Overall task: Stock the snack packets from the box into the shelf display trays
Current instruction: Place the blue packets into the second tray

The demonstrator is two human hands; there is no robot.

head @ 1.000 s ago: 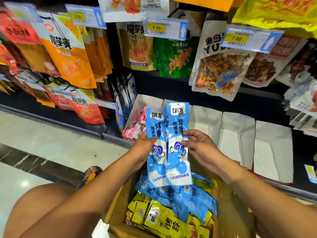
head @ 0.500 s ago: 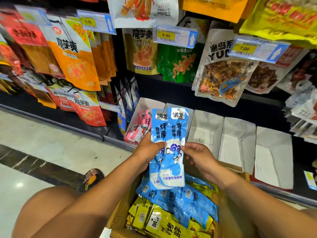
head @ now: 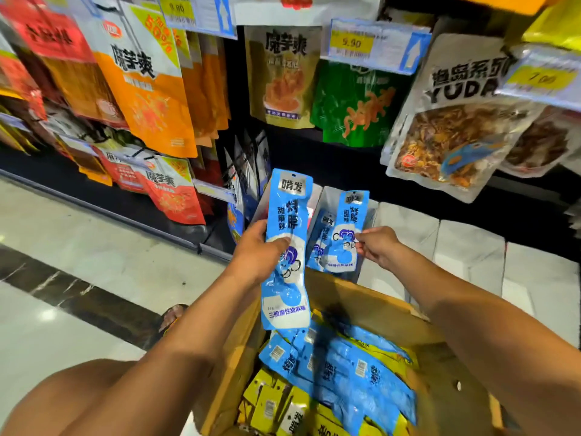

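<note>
My left hand (head: 259, 251) grips a long blue snack packet (head: 287, 215) upright above the cardboard box (head: 371, 302). My right hand (head: 375, 243) pinches another blue packet (head: 347, 225) by its right edge, holding it inside a white display tray (head: 372, 212) on the low shelf; a second blue packet (head: 323, 237) stands in that tray just left of it. More blue packets (head: 342, 369) and yellow packets (head: 273, 404) lie in the box below my arms.
To the right stand more white display trays (head: 468, 247). A tray with pink packets sits partly hidden behind the packet in my left hand. Hanging snack bags (head: 147, 86) and price tags (head: 374, 45) crowd the racks above. Tiled floor (head: 78, 247) lies left.
My hands have parted: the right hand carried one blue packet forward into the white tray, while the left hand kept the other packet and raised it. The view moved closer to the shelf.
</note>
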